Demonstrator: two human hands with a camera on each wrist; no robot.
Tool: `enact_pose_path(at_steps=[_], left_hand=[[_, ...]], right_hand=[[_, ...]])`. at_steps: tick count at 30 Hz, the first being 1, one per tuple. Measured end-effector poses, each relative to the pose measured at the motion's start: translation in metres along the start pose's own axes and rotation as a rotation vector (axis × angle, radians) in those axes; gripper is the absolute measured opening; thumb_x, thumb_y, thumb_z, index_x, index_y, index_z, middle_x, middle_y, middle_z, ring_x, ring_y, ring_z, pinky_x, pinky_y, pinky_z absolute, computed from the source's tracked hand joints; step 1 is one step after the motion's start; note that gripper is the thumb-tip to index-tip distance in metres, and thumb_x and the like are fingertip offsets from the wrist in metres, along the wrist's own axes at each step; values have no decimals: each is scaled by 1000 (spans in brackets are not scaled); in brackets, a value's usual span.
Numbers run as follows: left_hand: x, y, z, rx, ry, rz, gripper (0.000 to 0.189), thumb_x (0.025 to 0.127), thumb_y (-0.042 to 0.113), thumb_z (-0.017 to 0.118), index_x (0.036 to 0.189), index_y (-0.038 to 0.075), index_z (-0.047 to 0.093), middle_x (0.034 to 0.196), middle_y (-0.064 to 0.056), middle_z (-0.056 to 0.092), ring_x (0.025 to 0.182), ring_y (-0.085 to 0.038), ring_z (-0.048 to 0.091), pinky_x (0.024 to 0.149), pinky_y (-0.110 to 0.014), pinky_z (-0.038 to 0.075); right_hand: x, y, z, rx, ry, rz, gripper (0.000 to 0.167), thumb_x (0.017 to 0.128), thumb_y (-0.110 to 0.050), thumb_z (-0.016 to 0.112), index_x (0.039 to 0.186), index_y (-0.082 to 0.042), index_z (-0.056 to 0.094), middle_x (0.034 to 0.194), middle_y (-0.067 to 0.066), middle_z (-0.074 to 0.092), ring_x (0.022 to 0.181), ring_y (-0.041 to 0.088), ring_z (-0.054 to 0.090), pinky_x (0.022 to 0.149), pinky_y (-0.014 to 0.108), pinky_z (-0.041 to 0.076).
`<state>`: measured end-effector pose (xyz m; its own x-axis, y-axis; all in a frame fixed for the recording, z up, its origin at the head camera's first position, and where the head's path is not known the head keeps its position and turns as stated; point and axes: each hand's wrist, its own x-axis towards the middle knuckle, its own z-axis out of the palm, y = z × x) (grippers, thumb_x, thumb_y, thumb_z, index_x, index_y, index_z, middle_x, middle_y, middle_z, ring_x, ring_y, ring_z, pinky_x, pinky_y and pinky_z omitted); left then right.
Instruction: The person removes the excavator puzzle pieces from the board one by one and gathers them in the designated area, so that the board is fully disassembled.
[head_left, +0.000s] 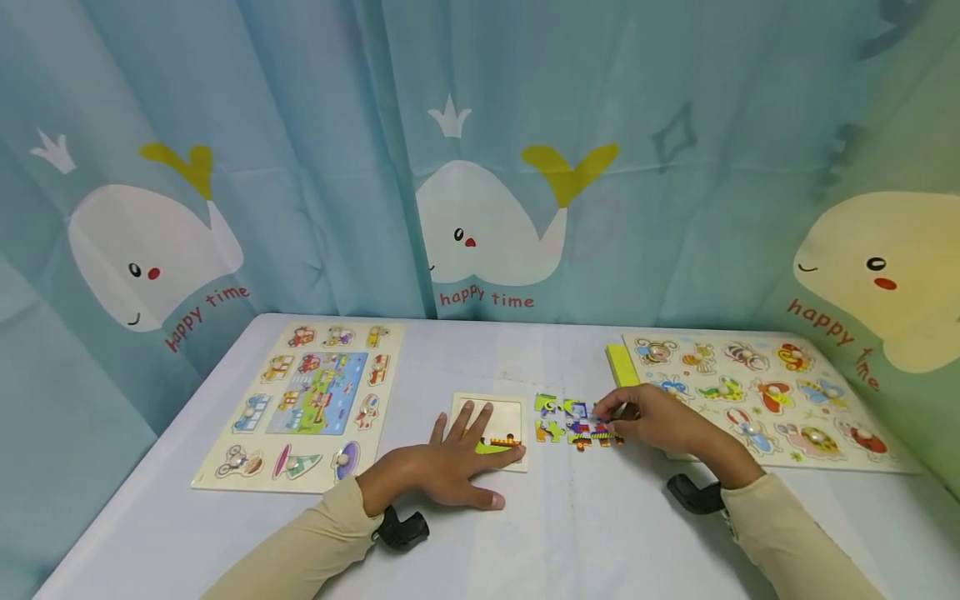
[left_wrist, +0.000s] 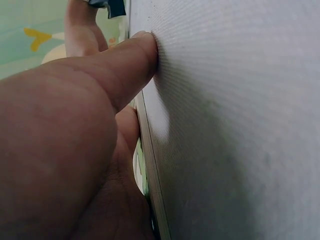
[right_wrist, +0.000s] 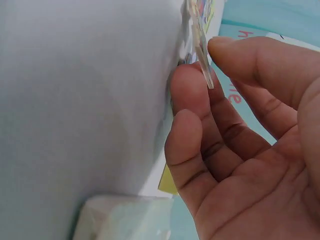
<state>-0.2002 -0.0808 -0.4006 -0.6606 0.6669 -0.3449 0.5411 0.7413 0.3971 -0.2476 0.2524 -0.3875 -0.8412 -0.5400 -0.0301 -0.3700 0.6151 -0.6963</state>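
Observation:
My left hand (head_left: 450,467) lies with spread fingers over a small wooden puzzle tray (head_left: 507,417); its thumb rests on the white table. Several fitted pieces, green and orange, show along the tray's lower part beside the fingers. In the left wrist view the tray's edge (left_wrist: 156,185) runs just under the hand. Right of the tray, my right hand (head_left: 660,421) is at the end of a cluster of colourful jigsaw pieces (head_left: 577,412). Between its thumb and fingers it pinches a thin jigsaw piece (right_wrist: 201,52), seen nearly edge-on and tilted.
A large wooden vehicle puzzle board (head_left: 318,392) lies at the left. At the right is an insect puzzle board (head_left: 720,383), with a yellow-green block (head_left: 621,365) by its left edge. A blue whale-print curtain (head_left: 337,208) hangs behind the table.

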Motion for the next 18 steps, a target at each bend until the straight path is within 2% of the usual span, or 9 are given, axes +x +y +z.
enact_pose_path(at_steps=[5, 13, 18], left_hand=[[0, 0, 0, -3, -5, 3, 68, 94, 59, 51, 154, 42, 23, 161, -11, -16, 142, -32, -24, 108, -62, -9], [1, -2, 1, -5, -4, 0, 68, 94, 59, 51, 153, 43, 23, 160, -11, -17, 142, -31, -25, 108, -62, -10], [1, -2, 1, -4, 0, 1, 68, 94, 59, 52, 153, 42, 24, 161, -11, -16, 142, -32, -24, 108, -63, -9]], right_hand=[[-1, 3, -2, -30, 11, 9, 21, 86, 2, 67, 107, -3, 70, 94, 2, 68, 72, 15, 57, 60, 27, 45], [0, 4, 1, 18, 16, -35, 21, 87, 4, 65, 107, -2, 70, 92, 3, 66, 73, 14, 57, 63, 26, 46], [1, 2, 3, -15, 21, -35, 20, 88, 5, 63, 105, -3, 70, 89, 0, 66, 73, 13, 57, 63, 26, 46]])
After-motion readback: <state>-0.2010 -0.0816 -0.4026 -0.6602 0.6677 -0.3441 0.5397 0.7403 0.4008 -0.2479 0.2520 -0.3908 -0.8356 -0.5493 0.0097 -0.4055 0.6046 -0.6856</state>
